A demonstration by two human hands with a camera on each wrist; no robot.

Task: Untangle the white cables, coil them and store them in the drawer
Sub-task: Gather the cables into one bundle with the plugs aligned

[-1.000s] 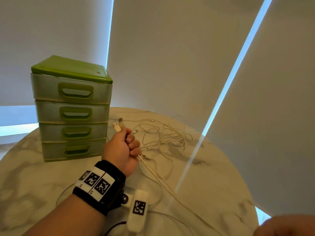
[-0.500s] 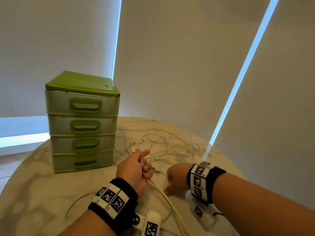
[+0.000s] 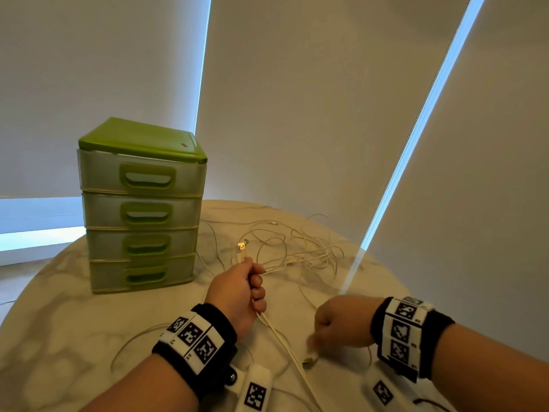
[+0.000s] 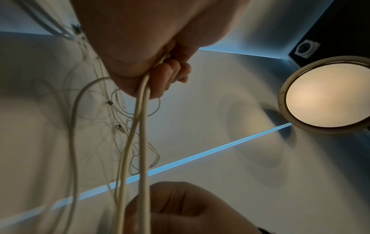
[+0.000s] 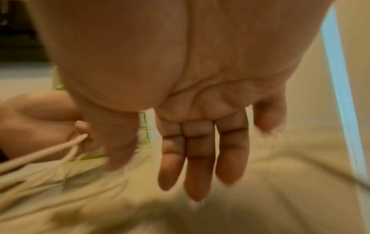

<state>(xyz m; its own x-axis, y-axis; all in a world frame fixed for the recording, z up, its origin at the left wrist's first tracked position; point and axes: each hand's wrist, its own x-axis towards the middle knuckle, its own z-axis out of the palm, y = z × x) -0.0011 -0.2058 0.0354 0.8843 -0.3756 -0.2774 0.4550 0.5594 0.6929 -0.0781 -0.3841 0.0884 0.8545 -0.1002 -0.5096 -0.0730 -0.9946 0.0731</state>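
Reaches lower and nearer the body with the right hand (image 3: 341, 322) than half a second back, dropping it from beside the other fist toward the front of the marble table (image 3: 59, 322). Shows that hand spread in the right wrist view, fingers (image 5: 200, 158) straight and apart, gripping nothing. Hovers just above a loose connector (image 3: 310, 361) lying on the tabletop; cannot tell through the blur whether fingertips touch it yet. Reads as going after the free end of a strand, which probably means tracing one cable out of the mess before any coiling starts.

Keeps the left hand (image 3: 240, 289) raised a little farther in, clenched as a fist round two or three strands of the white cables (image 3: 282, 343). Lets those strands run down out of the fist toward the near edge, taut and side by side in the left wrist view. Holds a USB plug (image 3: 241, 251) poking up above the knuckles.

Leaves the rest as a tangle (image 3: 297, 251) beyond the fist: thin loops crossing each other, spread flat over the table's middle and right, several small connectors among them. Looks limp and light, likely to drag along when one strand gets pulled.

Finds the green drawer unit (image 3: 142, 209) farthest left, four drawers all closed, nothing stored yet.
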